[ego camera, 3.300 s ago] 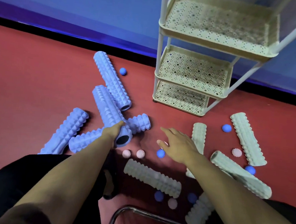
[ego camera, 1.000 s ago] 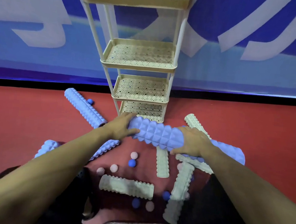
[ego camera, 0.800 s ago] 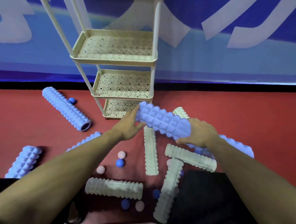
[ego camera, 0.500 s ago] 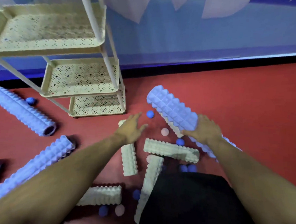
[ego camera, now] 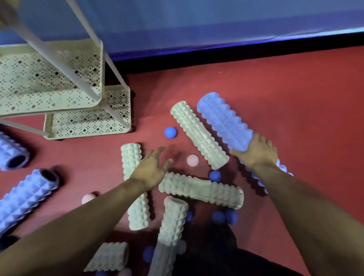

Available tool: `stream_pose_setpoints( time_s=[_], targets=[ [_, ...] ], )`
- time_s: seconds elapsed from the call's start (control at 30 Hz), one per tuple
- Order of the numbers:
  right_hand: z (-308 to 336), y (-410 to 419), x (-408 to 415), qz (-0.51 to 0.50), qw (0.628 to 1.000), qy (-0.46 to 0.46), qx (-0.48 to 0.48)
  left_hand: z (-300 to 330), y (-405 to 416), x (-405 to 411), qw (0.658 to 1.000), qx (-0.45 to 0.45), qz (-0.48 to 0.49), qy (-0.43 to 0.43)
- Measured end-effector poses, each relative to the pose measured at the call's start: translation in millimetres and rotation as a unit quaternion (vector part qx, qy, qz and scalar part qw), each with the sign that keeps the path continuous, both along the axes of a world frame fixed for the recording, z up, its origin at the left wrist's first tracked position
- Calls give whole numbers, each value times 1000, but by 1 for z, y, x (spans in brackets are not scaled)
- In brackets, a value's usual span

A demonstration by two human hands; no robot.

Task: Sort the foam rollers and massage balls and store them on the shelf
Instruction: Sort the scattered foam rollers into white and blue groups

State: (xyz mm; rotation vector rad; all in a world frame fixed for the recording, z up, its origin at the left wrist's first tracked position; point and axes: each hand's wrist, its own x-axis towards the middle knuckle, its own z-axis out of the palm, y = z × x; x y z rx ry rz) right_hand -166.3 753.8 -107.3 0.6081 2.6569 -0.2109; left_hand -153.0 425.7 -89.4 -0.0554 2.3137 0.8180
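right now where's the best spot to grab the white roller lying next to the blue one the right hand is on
Take the white roller around its middle, coming down from above with fingers wrapped across its width. It lies flat on the floor, angled, top bare. The blue roller under the right hand runs close along its far side, so that side looks tight.

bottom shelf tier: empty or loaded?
Empty. The bottom tier shows only bare perforated surface where visible; part is hidden under the tier above.

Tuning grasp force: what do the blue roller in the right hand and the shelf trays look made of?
Blue roller: likely matte foam, moulded pyramid bumps, no shine. Right hand holds it. Shelf trays: cream, rigid, perforated, faint sheen; plastic or painted metal, can't tell.
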Motion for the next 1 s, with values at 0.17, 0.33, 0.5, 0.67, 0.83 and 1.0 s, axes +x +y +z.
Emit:
stream_pose_setpoints(
  time_s=[0.17, 0.33, 0.5, 0.67, 0.83, 1.0],
  targets=[
    [-36, -13, -45, 31, 999, 5, -45, -30, -17, -11, 999, -8, 42, 0],
    [-56, -18, -44, 18, 995, -45, -89, -38, -31, -9, 998, -17, 58, -3],
    [-40, -41, -32, 80, 994, -6, -71, -31, -52, -4, 998, -10, 66, -3],
    [-4, -127, -25, 226, 967, 11, -116, -3, -101, 7, 998, -12, 54, 14],
    [21, -239, -11, 318, 938, 12, -135, 16, -192, 35, 996, -54, 53, 53],
    [37, -356, 8, 376, 910, 2, -178, 5, -322, 83, 984, -128, 113, 47]
  ],
)
